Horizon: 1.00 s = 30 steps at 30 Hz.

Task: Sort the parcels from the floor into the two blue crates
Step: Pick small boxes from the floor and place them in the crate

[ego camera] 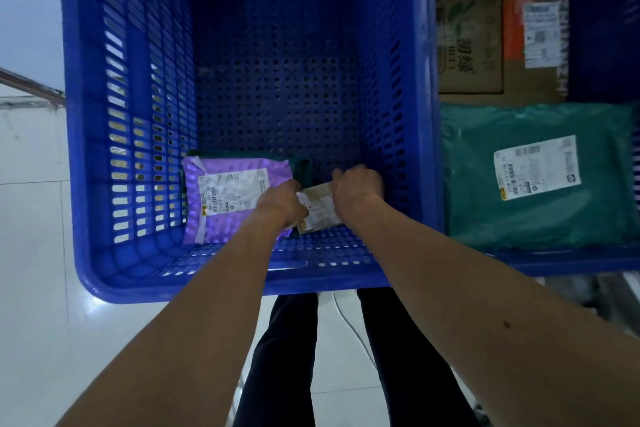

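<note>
Both hands down inside the left blue perforated plastic crate (131, 135), holding a small parcel.

The small pale, label-covered packet (317, 208) sits between the left hand (282, 203) and the right hand (356, 182), each closed on one side of it, low at the crate's near end. Just left of it lies a purple plastic mailer bag (225, 199), touching the left hand. The second blue crate (568, 262), on the right, holds a green plastic mailer bag (533, 184) and two brown cardboard boxes (471, 42).
</note>
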Each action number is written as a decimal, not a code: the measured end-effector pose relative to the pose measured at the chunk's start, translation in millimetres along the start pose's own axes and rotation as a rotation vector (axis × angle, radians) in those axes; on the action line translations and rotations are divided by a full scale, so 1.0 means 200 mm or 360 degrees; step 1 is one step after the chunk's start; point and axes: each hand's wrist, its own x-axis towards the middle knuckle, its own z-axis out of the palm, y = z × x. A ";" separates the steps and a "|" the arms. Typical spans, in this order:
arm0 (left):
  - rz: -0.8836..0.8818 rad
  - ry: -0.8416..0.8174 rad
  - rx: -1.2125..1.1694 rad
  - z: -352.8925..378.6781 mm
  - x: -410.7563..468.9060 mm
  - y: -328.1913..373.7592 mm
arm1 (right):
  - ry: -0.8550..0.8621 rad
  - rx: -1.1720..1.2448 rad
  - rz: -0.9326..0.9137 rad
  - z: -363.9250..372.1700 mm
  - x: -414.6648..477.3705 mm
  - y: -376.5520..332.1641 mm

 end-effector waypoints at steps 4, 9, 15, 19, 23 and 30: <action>0.0042 0.0096 0.0251 0.02 0.03 0.00 | -0.0116 -0.0133 -0.0044 -0.02 0.06 -0.02; 0.0040 0.0093 0.0230 0.02 0.07 -0.02 | -0.0233 0.0148 0.0001 -0.04 0.09 0.01; 0.0003 0.0112 0.0028 -0.04 0.08 0.00 | -0.0428 0.0573 0.0043 -0.01 0.04 0.01; 0.0154 0.0148 0.0418 -0.01 0.08 0.02 | -0.0249 0.0542 -0.0011 0.07 0.07 -0.19; 0.0269 0.0218 0.0626 0.01 0.08 0.00 | -0.0176 0.0415 -0.0106 0.08 0.12 -0.19; 0.0339 0.0064 0.0603 -0.02 0.16 -0.10 | -0.0061 -0.0063 -0.0200 0.13 0.18 -0.15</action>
